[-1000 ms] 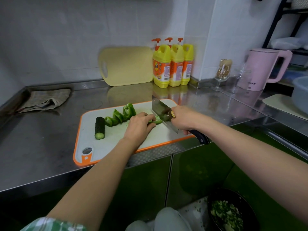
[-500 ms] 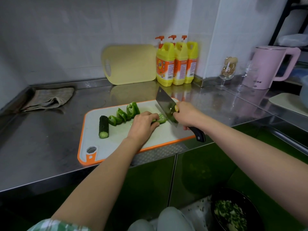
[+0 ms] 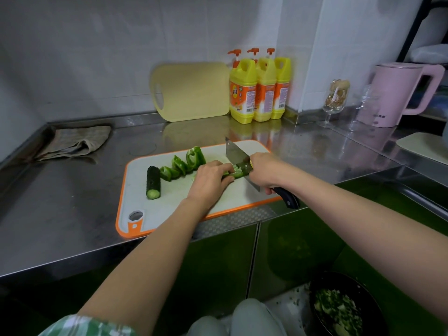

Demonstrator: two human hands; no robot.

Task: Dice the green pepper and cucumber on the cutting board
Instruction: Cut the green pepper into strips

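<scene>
- Green pepper [image 3: 185,163] glossy, cut into curled strips on cutting board [image 3: 169,209]; cucumber [image 3: 153,182] stub dark, pale cut end.
- Left hand [image 3: 208,181] fingers curled, pinning one strip; right hand [image 3: 264,172] grasping knife [image 3: 236,154].

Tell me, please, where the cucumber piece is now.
In the head view, the cucumber piece lies on the cutting board's left part, just left of the green pepper pieces.
</scene>
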